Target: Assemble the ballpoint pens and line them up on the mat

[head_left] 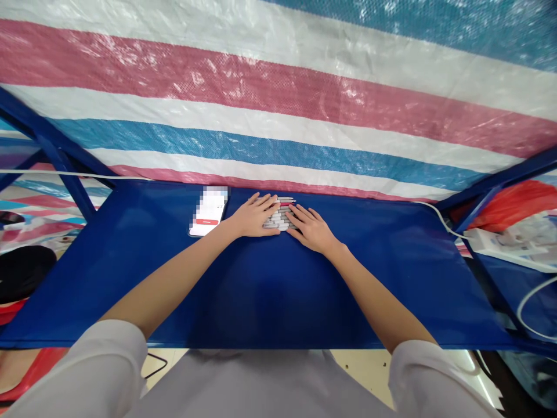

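Note:
My left hand (256,215) lies flat with its fingers stretched out over the left end of a row of grey pens (282,217) on the blue table (243,284). Pressing in from the right of the same row is my right hand (310,229), its fingers also stretched out and touching the pens. The pens lie side by side at the far middle of the table; a couple with red ends poke out at the back. Much of the row is hidden under my fingers.
A phone (209,211) lies left of my left hand. A striped tarp (278,98) hangs right behind the table. A white power strip (500,242) with cables and a red bag (517,203) sit at the right; a blue frame (65,165) stands at the left.

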Tool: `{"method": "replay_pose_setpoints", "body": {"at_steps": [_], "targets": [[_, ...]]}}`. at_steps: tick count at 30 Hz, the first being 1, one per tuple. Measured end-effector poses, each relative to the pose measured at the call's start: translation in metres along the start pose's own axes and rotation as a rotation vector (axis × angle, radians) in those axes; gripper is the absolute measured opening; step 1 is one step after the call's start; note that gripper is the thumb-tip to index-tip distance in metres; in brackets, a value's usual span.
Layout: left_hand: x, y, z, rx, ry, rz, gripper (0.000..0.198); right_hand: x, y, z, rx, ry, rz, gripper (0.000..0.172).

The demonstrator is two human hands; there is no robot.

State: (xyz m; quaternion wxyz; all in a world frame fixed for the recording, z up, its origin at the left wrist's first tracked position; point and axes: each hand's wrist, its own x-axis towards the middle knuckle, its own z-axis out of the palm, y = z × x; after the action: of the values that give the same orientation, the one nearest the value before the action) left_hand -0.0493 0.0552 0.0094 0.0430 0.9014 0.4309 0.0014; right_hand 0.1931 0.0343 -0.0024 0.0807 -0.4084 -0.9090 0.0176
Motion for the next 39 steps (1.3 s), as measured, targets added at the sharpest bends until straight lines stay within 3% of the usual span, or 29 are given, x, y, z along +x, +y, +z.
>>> {"method": "replay_pose_setpoints", "body": {"at_steps": [7, 16, 24, 33, 39], "targets": [[0.004, -0.018, -0.003, 0.032, 0.002, 0.069, 0.085, 0.008, -0.02, 0.002, -0.007, 0.034, 0.112, 0.054], [0.007, -0.013, -0.004, 0.001, -0.017, -0.003, 0.093, 0.014, -0.03, 0.013, -0.018, 0.153, 0.153, 0.054], [0.007, -0.022, -0.008, -0.022, -0.033, 0.075, 0.092, 0.014, -0.031, 0.017, -0.009, 0.197, 0.156, 0.054], [0.005, -0.018, -0.008, -0.035, -0.043, 0.049, 0.092, 0.006, -0.025, 0.014, 0.009, 0.185, 0.151, 0.053], [-0.003, -0.013, -0.01, -0.025, 0.012, 0.041, 0.085, 0.0, -0.023, 0.009, 0.046, 0.205, 0.135, 0.051]]}}
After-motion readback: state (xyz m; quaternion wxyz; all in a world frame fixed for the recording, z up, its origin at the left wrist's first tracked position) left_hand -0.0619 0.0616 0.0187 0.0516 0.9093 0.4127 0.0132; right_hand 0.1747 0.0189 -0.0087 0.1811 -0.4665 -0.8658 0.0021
